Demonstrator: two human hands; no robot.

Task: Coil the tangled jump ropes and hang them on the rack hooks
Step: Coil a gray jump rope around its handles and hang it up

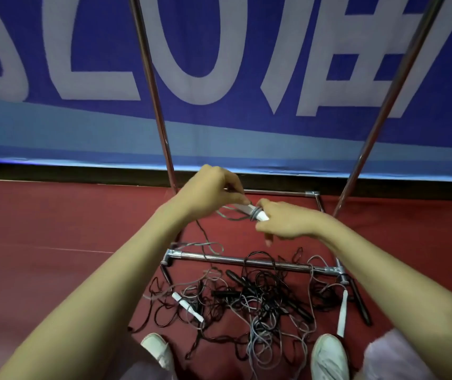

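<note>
Your left hand (211,188) pinches grey rope (229,216) at the white handle (259,214). Your right hand (285,222) grips that handle, seemingly rope-wrapped.

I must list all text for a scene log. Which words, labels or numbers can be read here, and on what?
"LO": large white letters on the banner, tops cut off.
Before it, a curved letter, perhaps "S": cut by the edge.
After it, further characters: cut off, unreadable.
Handles, shoes: no text visible.
</note>
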